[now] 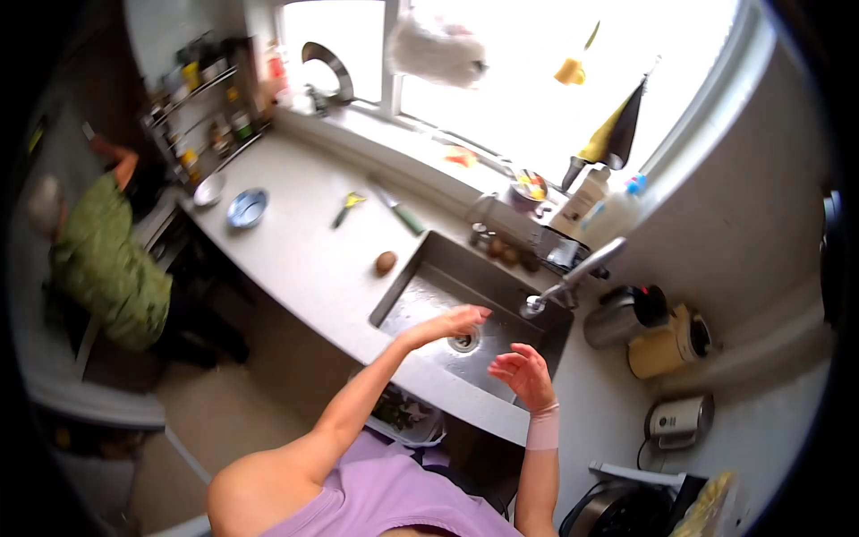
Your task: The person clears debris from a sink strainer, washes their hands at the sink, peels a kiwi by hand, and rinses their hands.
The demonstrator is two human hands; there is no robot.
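Note:
My left hand (455, 323) hovers over the steel sink (429, 283), palm down and fingers stretched out, holding nothing. To its right, my right hand (526, 376) is raised above the sink with loosely curled, parted fingers and nothing in it. Between and below the hands lies the round drain (463, 341). The faucet (573, 279) reaches over the sink's right side. On the counter just left of the sink sits a brown, round potato-like item (386, 262). A green-handled knife (398, 212) and a yellow-green peeler (348, 208) lie farther back.
A blue bowl (248, 208) and a white bowl (209, 190) stand at the counter's far left. Bottles (595, 206) line the sink's back corner. Kettles (625, 315) stand at right. Below the counter is a bin (420, 429). Another person (116, 259) stands at left.

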